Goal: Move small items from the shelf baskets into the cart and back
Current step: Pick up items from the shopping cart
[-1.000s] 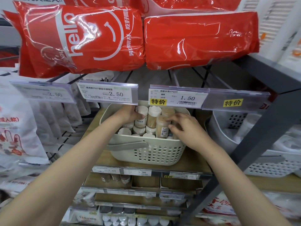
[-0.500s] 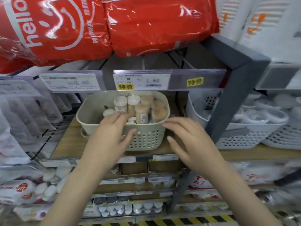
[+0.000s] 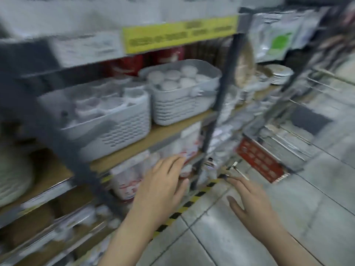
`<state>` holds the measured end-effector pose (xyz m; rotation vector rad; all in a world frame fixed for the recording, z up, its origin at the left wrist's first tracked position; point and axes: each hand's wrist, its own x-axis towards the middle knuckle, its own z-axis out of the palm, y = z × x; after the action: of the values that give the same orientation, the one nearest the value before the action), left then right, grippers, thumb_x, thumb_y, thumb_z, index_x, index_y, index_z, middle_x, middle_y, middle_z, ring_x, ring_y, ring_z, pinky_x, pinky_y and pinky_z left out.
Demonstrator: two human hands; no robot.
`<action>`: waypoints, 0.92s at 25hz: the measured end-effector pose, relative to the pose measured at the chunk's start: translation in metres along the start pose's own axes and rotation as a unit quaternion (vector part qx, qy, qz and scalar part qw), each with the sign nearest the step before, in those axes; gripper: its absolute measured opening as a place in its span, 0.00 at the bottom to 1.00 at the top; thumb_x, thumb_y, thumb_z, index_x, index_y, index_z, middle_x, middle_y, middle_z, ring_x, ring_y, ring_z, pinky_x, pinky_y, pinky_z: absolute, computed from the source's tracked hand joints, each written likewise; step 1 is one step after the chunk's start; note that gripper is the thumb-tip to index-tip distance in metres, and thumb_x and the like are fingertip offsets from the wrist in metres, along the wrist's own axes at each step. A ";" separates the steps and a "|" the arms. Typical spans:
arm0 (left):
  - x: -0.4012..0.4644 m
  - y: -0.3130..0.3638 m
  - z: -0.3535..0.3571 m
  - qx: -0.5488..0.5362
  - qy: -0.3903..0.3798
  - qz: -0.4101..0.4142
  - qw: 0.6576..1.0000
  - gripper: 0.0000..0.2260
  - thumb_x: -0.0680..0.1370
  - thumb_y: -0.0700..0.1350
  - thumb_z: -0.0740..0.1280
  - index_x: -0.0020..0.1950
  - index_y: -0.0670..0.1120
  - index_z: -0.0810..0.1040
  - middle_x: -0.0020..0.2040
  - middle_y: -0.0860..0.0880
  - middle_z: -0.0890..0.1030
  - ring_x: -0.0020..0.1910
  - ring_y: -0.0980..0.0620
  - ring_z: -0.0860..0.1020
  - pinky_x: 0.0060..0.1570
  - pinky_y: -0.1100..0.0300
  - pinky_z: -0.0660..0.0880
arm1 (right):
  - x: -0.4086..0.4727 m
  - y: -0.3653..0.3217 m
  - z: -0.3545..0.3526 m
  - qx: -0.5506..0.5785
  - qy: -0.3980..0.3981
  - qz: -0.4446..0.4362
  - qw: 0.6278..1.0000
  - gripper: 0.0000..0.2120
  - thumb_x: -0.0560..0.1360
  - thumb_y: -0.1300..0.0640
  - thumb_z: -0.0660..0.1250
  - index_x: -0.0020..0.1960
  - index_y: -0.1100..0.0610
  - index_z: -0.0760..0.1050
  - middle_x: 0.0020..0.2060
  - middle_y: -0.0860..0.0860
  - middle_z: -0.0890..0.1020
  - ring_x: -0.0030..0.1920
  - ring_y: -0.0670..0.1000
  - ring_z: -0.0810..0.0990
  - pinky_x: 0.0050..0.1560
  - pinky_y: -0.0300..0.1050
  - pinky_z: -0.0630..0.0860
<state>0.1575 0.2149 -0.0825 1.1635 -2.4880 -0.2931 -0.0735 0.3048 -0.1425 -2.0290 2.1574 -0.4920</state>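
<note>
Both hands, left [image 3: 163, 187] and right [image 3: 251, 204], spread empty below the baskets [image 3: 123, 121]; blur risks misjudging the cart [image 3: 288, 143].

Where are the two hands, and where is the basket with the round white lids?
left hand [image 3: 161, 187]: head view, back of the hand.
right hand [image 3: 249, 204]: head view, back of the hand.
basket [image 3: 184, 110]: head view, slotted front wall.

Yellow sign [image 3: 179, 33] overhead; striped floor tape [image 3: 189, 203]; stacked plates [image 3: 281, 73].
</note>
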 end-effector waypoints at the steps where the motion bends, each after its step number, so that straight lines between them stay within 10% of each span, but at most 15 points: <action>1: 0.017 0.024 0.022 -0.011 -0.034 0.009 0.999 0.24 0.76 0.55 0.53 0.69 0.46 0.70 0.65 0.50 0.74 0.63 0.50 0.74 0.60 0.58 0.71 | -0.017 0.029 -0.005 -0.003 0.005 0.049 0.999 0.19 0.72 0.56 0.72 0.62 0.54 0.75 0.59 0.48 0.77 0.57 0.52 0.77 0.56 0.42 0.69; 12: 0.131 0.157 0.219 -0.132 -0.304 -0.001 0.943 0.20 0.79 0.52 0.63 0.70 0.49 0.68 0.68 0.52 0.71 0.66 0.55 0.69 0.56 0.67 0.64 | -0.116 0.229 -0.036 0.093 -0.057 0.335 0.936 0.19 0.80 0.46 0.58 0.69 0.46 0.65 0.66 0.40 0.69 0.66 0.43 0.69 0.64 0.37 0.62; 23: 0.361 0.247 0.334 -0.128 -0.289 -0.060 0.947 0.19 0.78 0.51 0.64 0.69 0.51 0.70 0.66 0.52 0.74 0.62 0.53 0.74 0.57 0.59 0.70 | 0.038 0.460 -0.103 0.119 -0.029 0.316 0.941 0.17 0.79 0.49 0.60 0.67 0.49 0.68 0.64 0.44 0.72 0.65 0.47 0.70 0.61 0.38 0.64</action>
<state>-0.3658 0.1032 -0.2122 1.2516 -2.7349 -1.0985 -0.5435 0.2993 -0.1922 -1.1196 2.3978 -0.5454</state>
